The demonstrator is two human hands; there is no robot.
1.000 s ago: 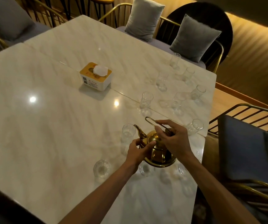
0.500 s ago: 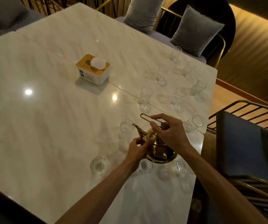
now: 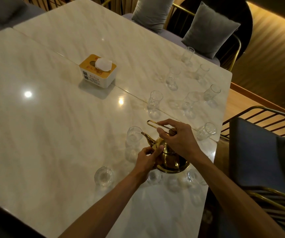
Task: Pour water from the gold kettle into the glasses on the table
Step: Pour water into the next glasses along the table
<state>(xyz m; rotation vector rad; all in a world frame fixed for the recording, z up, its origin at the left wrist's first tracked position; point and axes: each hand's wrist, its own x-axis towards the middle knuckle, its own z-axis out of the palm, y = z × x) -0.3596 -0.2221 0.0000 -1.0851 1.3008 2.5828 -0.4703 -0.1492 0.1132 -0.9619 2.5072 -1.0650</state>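
Two hands were on the kettle (image 3: pixel 171 158), which hung tilted just above the near right part of the worktop (image 3: pixel 52 134). My right hand (image 3: pixel 179 136) had its fingers curled round the thin looped handle (image 3: pixel 153 123); my left hand (image 3: pixel 147 160) held the side of the body, thumb pressed up near the lid.

Item, spout (image 3: pixel 147 137): pointed left, its tip right at the rim of one glass (image 3: pixel 134 134). Whether water was running, I could not tell.

Item, other glasses: two (image 3: pixel 103 176) (image 3: pixel 153 176) close below the kettle, one to the right (image 3: pixel 206 131), several farther back (image 3: pixel 155 103). How full each stood was too hard to read in the dim light.

Item, tissue box (image 3: pixel 97 71): well apart, mid-worktop.

Step in hand, as I judged it: filling the glass at the spout. Next move would call for levelling the kettle before the glass brimmed, then carrying the spout to a neighbouring glass without knocking the close-set ones beneath.
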